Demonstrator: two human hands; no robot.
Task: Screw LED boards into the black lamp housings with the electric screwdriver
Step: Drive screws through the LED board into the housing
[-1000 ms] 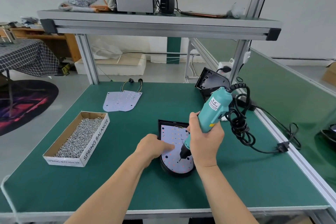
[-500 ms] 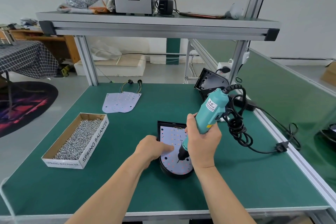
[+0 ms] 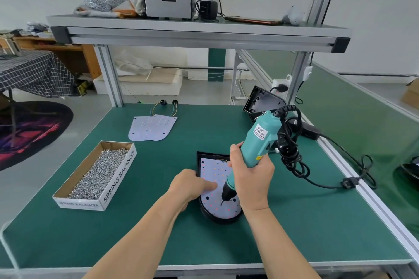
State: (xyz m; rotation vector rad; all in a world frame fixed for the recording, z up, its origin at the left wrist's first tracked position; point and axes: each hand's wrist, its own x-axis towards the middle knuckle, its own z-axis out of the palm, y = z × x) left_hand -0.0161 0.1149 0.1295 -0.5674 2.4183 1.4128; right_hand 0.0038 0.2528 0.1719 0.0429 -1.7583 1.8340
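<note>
Screwdriver (image 3: 258,142) slightly steeper in right grip (image 3: 251,176); left grip (image 3: 190,186) flat on LED board (image 3: 210,167) edge

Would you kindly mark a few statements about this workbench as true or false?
1. The right hand grips the screwdriver. True.
2. The left hand hangs in the air, touching nothing. False: it presses on the LED board in the housing.
3. The screw box lies left of the housing. True.
4. The spare boards lie inside the screw box. False: they lie on the table.
5. The screwdriver's bit points down at the LED board. True.
</note>
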